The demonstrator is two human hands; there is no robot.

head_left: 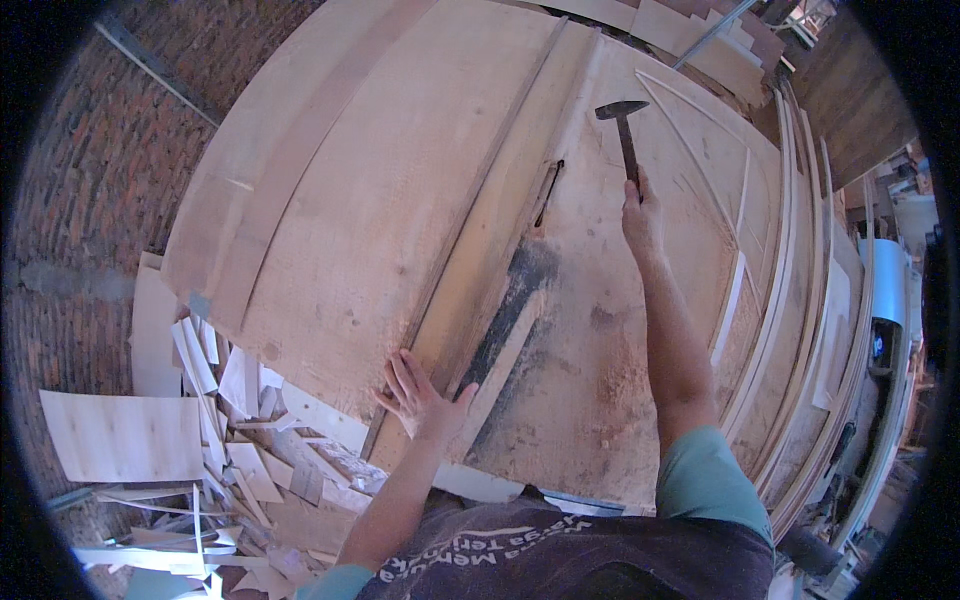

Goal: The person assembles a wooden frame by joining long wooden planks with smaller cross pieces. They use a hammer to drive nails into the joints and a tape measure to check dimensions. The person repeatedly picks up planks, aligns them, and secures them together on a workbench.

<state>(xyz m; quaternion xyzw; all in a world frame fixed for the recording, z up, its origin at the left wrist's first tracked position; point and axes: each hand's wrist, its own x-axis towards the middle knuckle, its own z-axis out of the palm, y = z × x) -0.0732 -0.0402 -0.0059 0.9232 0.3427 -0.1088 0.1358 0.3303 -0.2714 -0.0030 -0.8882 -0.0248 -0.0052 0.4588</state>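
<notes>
A hammer (628,143) with a dark head and straight handle is gripped in my right hand (642,205), its head pointing away from me over the right part of the worktable. My left hand (423,402) lies with its fingers spread on the near end of a long wooden board (478,255). The board runs from near me to the far side of a wide plywood sheet (370,180). Right of the board is a slot with a dark metal piece (549,193) in it. A dark stained strip (525,290) marks the surface nearer me.
Offcuts and scrap wood (260,470) are heaped on the floor at the lower left. A brick wall (90,190) stands at the left. Thin wood strips (690,140) lie on the right of the table, with long stacked boards (800,300) along its right edge.
</notes>
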